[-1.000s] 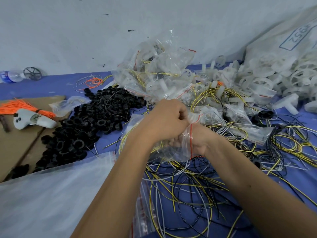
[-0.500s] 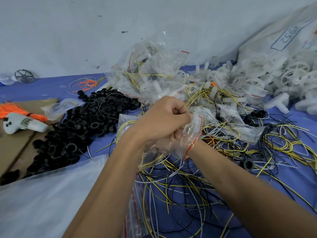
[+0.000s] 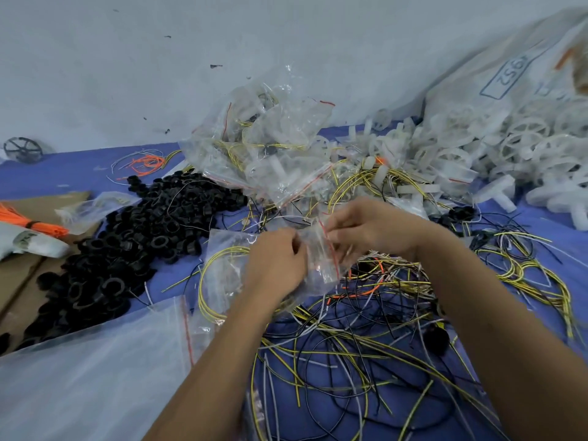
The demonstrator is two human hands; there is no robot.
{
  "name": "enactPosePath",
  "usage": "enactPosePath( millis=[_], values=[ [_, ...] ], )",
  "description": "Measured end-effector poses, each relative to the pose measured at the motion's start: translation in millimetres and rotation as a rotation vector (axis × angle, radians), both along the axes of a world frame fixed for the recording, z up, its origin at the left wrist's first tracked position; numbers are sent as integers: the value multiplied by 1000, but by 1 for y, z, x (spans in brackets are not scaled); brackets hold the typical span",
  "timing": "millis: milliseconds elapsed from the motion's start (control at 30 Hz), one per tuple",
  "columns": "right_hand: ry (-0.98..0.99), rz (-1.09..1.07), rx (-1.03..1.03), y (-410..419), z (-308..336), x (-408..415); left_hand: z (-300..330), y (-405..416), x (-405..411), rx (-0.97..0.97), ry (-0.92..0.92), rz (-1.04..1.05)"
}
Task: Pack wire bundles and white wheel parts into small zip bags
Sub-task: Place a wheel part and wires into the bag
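Both hands meet over the middle of the blue table [image 3: 79, 168], above the tangle of loose wires [image 3: 350, 345], and between them hangs one small zip bag [image 3: 319, 268]. The left hand [image 3: 276, 262] has its fingers curled onto the bag's left part; the right hand [image 3: 372, 227] pinches it near the red zip line, which runs roughly from the far side toward the person, tilted a little. So the bag's mouth lies between the two hands, right at the fingertips of both, and neither hand is plainly nearer. What is inside the bag is too blurred to tell. Closing or filling it looks like a job for both hands working along that red line. The pile of filled bags [image 3: 270, 144] sits just beyond the hands, the white wheel parts [image 3: 496, 144] toward the far right edge.
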State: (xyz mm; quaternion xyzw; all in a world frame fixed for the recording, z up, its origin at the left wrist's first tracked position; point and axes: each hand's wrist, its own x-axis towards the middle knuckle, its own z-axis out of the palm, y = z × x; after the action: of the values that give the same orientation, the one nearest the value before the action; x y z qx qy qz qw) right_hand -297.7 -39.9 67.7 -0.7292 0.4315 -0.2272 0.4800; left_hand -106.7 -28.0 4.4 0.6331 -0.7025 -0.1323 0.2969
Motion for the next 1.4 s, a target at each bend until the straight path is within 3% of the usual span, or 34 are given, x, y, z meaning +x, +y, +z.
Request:
enactPosePath(
  millis=[67, 200, 367, 533, 667, 800, 1000, 1067, 1200, 1400],
  values=[
    [7, -260, -102, -6, 1, -12, -4, 0, -2, -34, -139, -16],
    [85, -678, -437, -14, -5, -23, -1, 3, -5, -87, -110, -8],
    [240, -510, -466, 12, -13, -18, 17, 11, -20, -293, 5, -87],
    [202, -480, -478, 42, -5, -39, 41, 23, -63, -397, 33, -261],
    [228, -610, -485, 64, 2, -87, 51, 31, -117, -412, -18, -408],
    [450, -783, -404, 75, -3, -148, 43, 43, -179, -350, -115, -535],
    [686, -1105, -295, 68, -34, -221, 7, 48, -242, -112, -300, -666],
    [730, -1090, -343, 56, -42, -228, -2, 46, -247, -83, -360, -643],
    [863, -821, -457, 30, -50, -228, -10, 42, -244, -94, -380, -595],
    [998, -596, -360, 7, -40, -227, -9, 39, -227, -65, -415, -565]
  ],
)
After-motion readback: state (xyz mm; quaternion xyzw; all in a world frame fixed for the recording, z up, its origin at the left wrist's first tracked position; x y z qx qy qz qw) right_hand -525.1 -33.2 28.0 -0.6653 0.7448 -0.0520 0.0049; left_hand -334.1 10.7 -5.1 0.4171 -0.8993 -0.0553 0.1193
